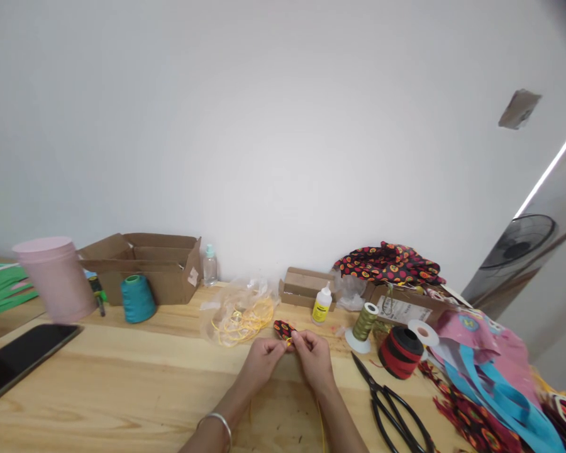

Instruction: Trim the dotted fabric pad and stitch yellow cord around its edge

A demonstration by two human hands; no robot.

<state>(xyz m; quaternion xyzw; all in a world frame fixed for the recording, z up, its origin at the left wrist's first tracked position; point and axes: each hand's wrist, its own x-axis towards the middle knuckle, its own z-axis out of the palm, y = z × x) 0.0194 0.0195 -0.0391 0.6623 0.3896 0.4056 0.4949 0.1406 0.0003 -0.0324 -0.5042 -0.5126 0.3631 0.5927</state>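
My left hand (263,362) and my right hand (315,360) meet over the wooden table (122,390). Both pinch a small piece of dark patterned fabric (283,329) with red and orange dots, together with a thin yellow cord (288,341). The fingers of both hands are closed on it. A silver bangle (217,421) sits on my left wrist. Just beyond the hands lies a clear plastic bag of yellow cord (239,318).
Black scissors (391,406), a red spool (400,352), an olive thread spool (364,324) and a glue bottle (321,305) lie to the right. Fabric piles (481,377) fill the right edge. Left: a teal thread cone (137,299), cardboard box (151,264), pink cup (56,277), phone (19,358).
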